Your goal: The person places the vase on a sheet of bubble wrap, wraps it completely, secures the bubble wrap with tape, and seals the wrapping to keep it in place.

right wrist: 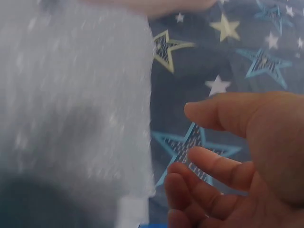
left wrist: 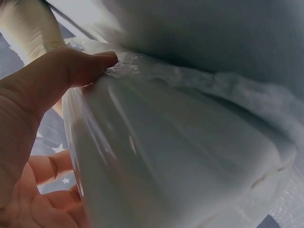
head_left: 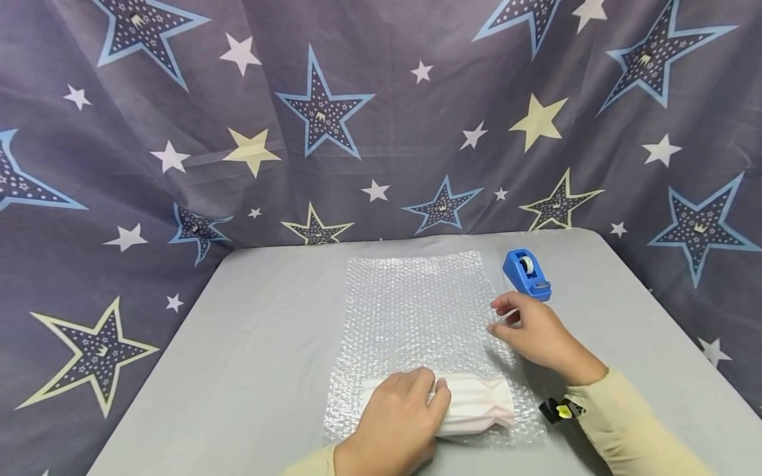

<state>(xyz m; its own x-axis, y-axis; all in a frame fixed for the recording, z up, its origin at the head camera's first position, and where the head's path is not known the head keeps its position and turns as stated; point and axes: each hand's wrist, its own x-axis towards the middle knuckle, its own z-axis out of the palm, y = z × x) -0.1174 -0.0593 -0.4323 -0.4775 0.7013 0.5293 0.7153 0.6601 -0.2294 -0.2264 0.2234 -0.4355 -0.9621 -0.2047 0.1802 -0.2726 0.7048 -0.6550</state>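
A white ribbed cylindrical object (head_left: 476, 404), pinkish at its right end, lies sideways on the near part of a bubble wrap sheet (head_left: 417, 304). My left hand (head_left: 395, 420) grips its left part from above. In the left wrist view, the thumb of that hand (left wrist: 42, 95) presses the wrap's edge (left wrist: 190, 78) against the white object (left wrist: 180, 156). Raised by the sheet's right edge, my right hand (head_left: 542, 334) holds nothing. The right wrist view has that hand (right wrist: 256, 156) with fingers loosely bent, beside the wrap (right wrist: 76, 85).
A blue tape dispenser (head_left: 526, 274) with a roll in it stands right of the sheet's far part, just beyond my right hand. The grey-covered table (head_left: 256, 330) extends on both sides of the wrap. A star-patterned curtain (head_left: 381, 132) hangs behind and beside it.
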